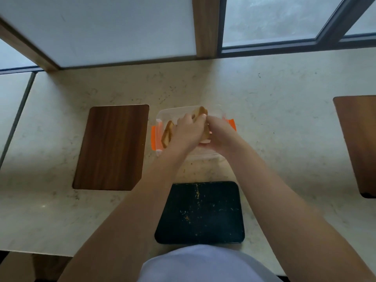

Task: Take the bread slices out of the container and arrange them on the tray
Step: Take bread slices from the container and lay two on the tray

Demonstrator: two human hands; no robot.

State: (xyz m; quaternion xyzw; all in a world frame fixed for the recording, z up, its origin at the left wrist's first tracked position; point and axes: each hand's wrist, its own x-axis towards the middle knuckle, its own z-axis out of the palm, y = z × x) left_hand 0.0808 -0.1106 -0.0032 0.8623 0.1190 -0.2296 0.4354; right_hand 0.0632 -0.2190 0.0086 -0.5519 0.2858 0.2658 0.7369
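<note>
Both hands down inside clear container (162, 113), left hand (186, 132) and right hand (218, 134) fingers curled tight onto one bread slice (202, 111) between them, another slice (167, 133) upright just left, black tray (200, 212) nearer the body, bare but for crumbs

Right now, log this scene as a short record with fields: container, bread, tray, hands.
container: clear plastic container with orange latches, open, on the pale stone counter
bread: brown bread slices standing inside the container
tray: black rectangular tray, nearer the person, only crumbs on it
left hand: gripping slices in the container
right hand: gripping the same bunch
beside: dark wooden board, bare
</note>
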